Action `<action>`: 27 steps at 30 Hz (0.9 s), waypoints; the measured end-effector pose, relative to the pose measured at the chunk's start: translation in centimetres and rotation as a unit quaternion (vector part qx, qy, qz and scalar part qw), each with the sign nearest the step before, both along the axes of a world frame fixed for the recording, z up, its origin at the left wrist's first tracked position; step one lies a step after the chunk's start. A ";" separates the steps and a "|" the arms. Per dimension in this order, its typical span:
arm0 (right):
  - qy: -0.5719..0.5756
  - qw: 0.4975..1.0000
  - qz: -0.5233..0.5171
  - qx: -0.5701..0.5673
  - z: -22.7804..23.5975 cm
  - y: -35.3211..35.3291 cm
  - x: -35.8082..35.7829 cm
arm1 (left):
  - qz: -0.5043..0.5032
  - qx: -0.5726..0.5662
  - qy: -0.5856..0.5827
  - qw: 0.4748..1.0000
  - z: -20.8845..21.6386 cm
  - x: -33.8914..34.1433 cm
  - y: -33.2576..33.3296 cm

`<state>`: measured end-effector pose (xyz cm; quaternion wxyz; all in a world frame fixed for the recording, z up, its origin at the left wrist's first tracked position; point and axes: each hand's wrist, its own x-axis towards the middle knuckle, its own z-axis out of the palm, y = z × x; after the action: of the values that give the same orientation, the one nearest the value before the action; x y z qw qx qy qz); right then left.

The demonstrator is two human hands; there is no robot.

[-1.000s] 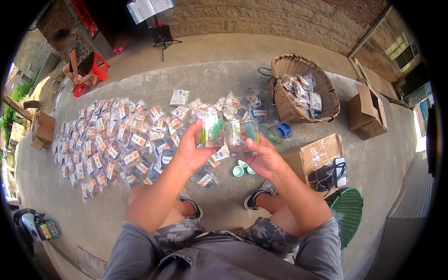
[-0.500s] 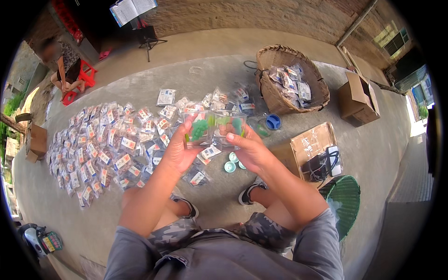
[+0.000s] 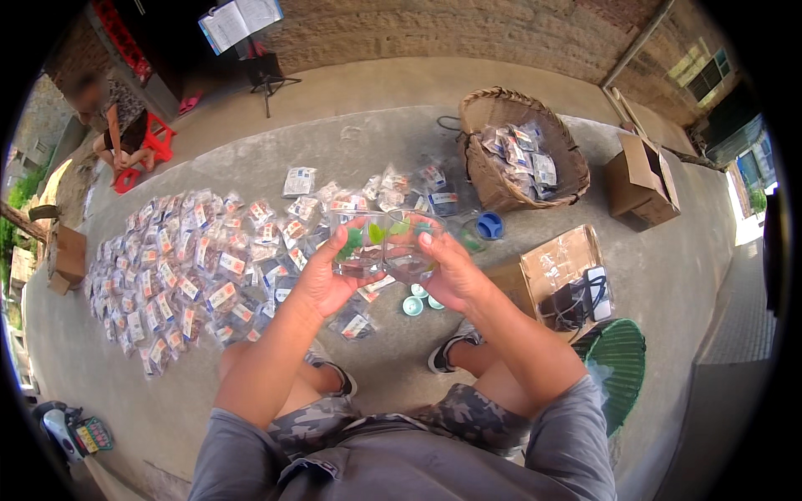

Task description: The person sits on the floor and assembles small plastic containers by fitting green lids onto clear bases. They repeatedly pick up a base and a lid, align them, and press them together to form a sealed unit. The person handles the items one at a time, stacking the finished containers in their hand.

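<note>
Over the spread of packets, my left hand [image 3: 321,282] is closed round a clear cup [image 3: 359,264] with green, grape-like and leaf-like shapes on or in it. A second clear cup [image 3: 409,260] with similar green shapes is gripped by my right hand [image 3: 453,272], the thumb on its near side. The two cups are side by side, tilted, and seem to touch. Whether the green shapes are printed or loose inside cannot be made out. Beyond and below them lie small clear packets [image 3: 223,295] with white and orange labels. Pale green round pieces [image 3: 413,306] lie under my right wrist.
A wicker basket [image 3: 484,179] holds more packets at the back right. A blue round container [image 3: 489,224], a taped carton [image 3: 551,250] with a phone on it, a green basket [image 3: 631,367] and an open carton [image 3: 642,188] stand right. A person [image 3: 125,125] sits far left.
The cups have turned in my hands, so the green shapes now show differently, with a bright leaf near the middle. Both hands still hold them in nearly the same place.
</note>
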<state>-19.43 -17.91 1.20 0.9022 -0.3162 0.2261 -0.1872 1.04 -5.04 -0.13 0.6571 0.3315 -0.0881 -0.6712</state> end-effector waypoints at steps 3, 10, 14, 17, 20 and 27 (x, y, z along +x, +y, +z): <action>-0.020 1.000 0.002 -0.006 0.2 0.1 0.2 | 0.010 0.006 0.031 0.999 -0.1 -0.2 0.0; 0.007 0.999 -0.029 -0.021 -0.6 -0.2 0.1 | 0.024 -0.016 0.031 0.999 0.1 -0.9 -0.1; -0.029 0.998 -0.011 0.063 -1.7 -1.1 -0.2 | 0.024 -0.011 0.047 0.999 0.0 -0.9 -0.1; -0.020 1.000 -0.017 0.009 -0.4 -0.5 0.2 | 0.024 -0.016 0.053 0.998 0.1 -0.7 0.2; -0.008 0.998 -0.018 -0.055 0.1 -0.3 -0.1 | 0.028 -0.014 0.012 0.999 0.2 -0.9 0.1; 0.018 0.995 -0.047 -0.083 1.3 0.2 0.6 | 0.003 -0.046 0.008 0.999 0.0 -1.4 0.1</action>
<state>-18.85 -17.71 2.46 0.8588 -0.3822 0.2406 -0.2420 -0.41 -4.94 -0.17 0.6747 0.2960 -0.1128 -0.6667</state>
